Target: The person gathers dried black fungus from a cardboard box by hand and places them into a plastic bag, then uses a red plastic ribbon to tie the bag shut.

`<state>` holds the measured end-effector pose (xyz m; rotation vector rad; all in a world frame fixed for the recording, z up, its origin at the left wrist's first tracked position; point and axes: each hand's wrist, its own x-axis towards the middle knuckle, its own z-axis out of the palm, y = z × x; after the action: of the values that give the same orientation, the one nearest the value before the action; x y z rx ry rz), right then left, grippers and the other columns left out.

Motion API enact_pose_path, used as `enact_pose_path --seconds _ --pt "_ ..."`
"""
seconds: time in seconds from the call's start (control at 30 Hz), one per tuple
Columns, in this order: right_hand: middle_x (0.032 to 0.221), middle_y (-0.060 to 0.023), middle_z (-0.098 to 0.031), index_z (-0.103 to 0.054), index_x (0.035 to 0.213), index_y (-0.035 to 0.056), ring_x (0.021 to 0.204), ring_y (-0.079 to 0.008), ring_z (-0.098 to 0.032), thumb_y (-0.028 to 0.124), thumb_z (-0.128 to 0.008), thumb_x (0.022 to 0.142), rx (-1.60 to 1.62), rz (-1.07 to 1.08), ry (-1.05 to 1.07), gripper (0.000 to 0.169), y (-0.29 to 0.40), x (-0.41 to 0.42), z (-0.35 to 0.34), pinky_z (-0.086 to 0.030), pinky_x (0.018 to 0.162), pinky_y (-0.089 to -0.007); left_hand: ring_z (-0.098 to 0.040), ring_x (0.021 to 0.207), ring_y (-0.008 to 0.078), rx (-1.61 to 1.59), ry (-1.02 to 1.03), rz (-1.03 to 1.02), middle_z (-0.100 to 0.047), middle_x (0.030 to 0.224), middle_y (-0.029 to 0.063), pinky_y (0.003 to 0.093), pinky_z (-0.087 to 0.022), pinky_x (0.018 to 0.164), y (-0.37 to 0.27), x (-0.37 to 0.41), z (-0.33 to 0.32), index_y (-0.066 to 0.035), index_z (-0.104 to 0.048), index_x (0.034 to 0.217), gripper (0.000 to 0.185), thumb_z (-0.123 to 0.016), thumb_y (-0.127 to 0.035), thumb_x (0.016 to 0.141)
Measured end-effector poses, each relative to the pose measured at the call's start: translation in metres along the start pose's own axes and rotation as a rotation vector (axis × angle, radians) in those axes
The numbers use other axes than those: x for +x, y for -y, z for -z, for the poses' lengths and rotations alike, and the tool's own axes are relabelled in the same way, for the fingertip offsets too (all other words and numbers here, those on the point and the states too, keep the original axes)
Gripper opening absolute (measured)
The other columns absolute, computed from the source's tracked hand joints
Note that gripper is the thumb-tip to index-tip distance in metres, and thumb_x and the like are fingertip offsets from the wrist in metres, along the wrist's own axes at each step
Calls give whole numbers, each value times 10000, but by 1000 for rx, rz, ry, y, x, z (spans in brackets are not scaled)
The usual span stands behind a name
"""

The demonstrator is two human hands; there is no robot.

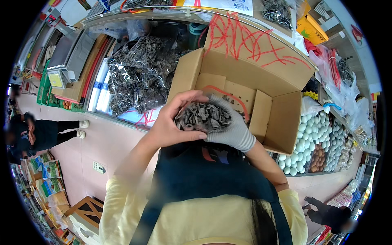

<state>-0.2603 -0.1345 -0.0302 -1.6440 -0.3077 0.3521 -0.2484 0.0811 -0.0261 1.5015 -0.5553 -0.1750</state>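
A clear plastic pack of dried, dark curled pieces that look like black fungus (204,118) is held between my two hands in front of my chest. My bare left hand (171,118) wraps its left side, thumb along the near edge. My right hand (228,125), in a grey knit glove, cups the pack from the right and from beneath. Just beyond is an open cardboard box (281,122) with dark crumbs and a red strip (225,90) inside. Left of the box, large clear bags of similar dried pieces (141,73) lie heaped on the counter.
Red ribbon strands (245,39) lie across the box's raised flap. Pale eggs (301,141) and brown eggs (318,157) fill trays on the right. A metal scale-like machine (72,55) stands at left. One person (33,131) stands left, another (326,214) at lower right.
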Motion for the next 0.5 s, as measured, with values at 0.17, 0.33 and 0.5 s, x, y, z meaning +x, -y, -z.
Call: enact_pose_path --seconds 0.17,0.33,0.5 --pt "1197 -84 -629 -500 1286 12 1097 -183 -606 310 -889 654 -280 -34 117 799 11 3 2 -431 1037 -331 -553 1173 205 127 -60 8 -571 1255 139 346 -418 1027 -4 -7 -5 -14 -431 1365 904 -908 -80 600" --pt "1193 -91 -631 -481 1302 3 1091 -178 -610 276 -862 702 -27 -71 62 762 16 -1 -5 -456 1004 -322 -550 1158 188 64 -94 -69 -564 1242 113 324 -426 1006 -10 -16 -1 -2 -434 1373 916 -908 -96 595" --pt "1275 -114 -567 -390 1360 2 1171 -197 -554 193 -730 856 365 -71 45 638 1 7 -15 -457 1008 -350 -466 1257 214 -35 -186 146 -479 1344 124 341 -367 1062 -7 -20 -3 8 -352 1430 1073 -932 -137 538"
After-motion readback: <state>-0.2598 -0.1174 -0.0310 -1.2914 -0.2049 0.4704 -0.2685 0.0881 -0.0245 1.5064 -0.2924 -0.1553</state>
